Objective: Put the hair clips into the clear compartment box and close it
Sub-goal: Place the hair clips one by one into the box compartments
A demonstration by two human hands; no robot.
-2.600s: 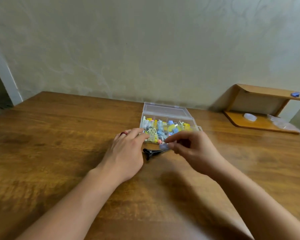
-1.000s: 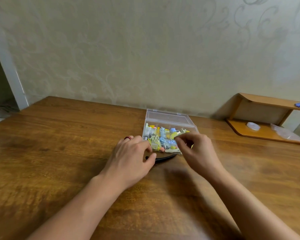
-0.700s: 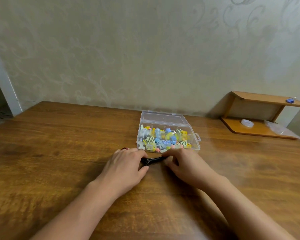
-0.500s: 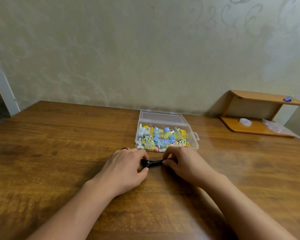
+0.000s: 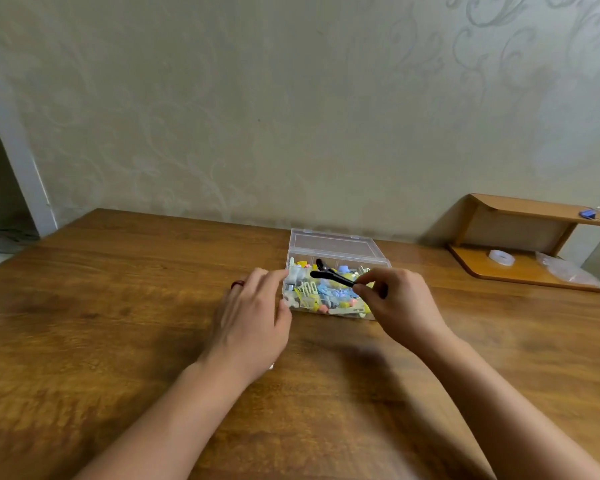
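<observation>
The clear compartment box sits open on the wooden table, its lid laid back toward the wall. Several small pastel hair clips in yellow, blue and pink fill it. My right hand pinches one end of a long black hair clip and holds it over the box's contents. My left hand lies with straight fingers on the table, its fingertips touching the box's left front corner. A red ring shows on one of its fingers.
A small wooden shelf stands at the back right against the wall, with a roll of clear tape, a plastic bag and a small blue object. The table's left edge meets a white doorframe.
The black clip lay on the table between my two hands before; my right hand has lifted it over the box. My left hand let go of it and moved to the box's corner.
</observation>
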